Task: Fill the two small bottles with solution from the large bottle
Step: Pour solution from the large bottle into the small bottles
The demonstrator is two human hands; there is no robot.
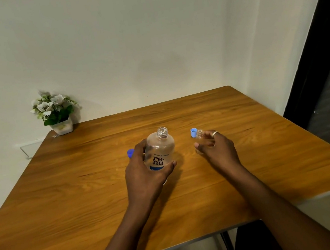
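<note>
Head view, A: Our left hand [143, 171] is gripping the uncapped large bottle [160, 149] on the desk [84, 191]; our right hand [217, 149] is pinching a small bottle [200, 137] near it.
B: We're risking spills, pouring into so narrow a neck.
A: The wooden desk is sitting against a white wall [125, 44], flowers [56, 111] standing behind.

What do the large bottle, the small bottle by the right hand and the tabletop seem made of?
Large bottle: clear plastic, probably; see-through wall, printed label. Small bottle: transparent, glass or plastic, unclear. Table: wood grain with soft sheen; solid wood or laminate, cannot tell.
</note>
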